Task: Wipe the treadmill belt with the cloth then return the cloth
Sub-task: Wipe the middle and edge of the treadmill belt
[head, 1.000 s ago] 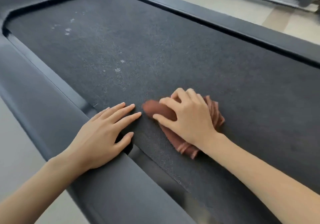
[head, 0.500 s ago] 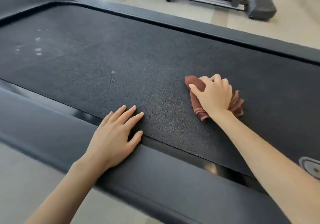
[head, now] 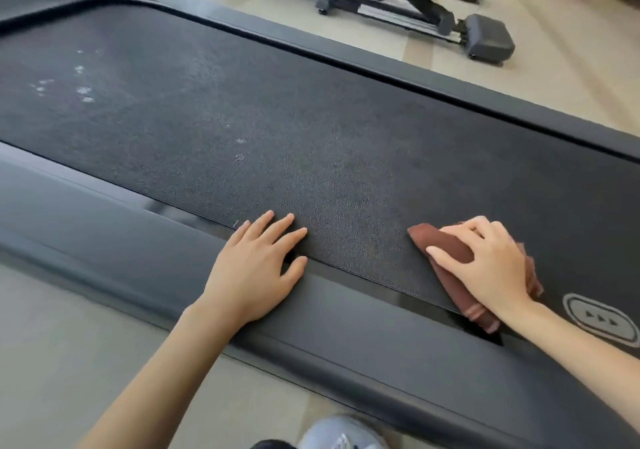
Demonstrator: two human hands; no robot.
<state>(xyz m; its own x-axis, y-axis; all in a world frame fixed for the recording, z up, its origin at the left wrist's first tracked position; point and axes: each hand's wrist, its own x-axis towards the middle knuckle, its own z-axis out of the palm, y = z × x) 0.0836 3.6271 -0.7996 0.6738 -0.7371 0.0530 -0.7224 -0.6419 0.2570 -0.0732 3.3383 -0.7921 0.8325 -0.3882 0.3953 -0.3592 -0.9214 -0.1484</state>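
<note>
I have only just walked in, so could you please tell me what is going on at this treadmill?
A person is wiping the treadmill belt. The right hand holds a folded brown cloth pressed onto the belt close to its near edge. The left hand rests flat across the near side rail and the belt's edge. White specks show on the belt farther left, so the wiping is not yet done.

Left grip (head: 254, 272) and right grip (head: 488, 268): bare hands, nails short and plain. Left forearm (head: 162, 372) and right forearm (head: 588, 362): bare from wrist to frame edge. At the bottom edge is one sneaker (head: 341, 434) with a pale grey-blue upper, white stripes and a rounded toe, blurred. A dark patch (head: 273, 444) sits just beside it, cut off by the frame; cannot tell what it is.
</note>
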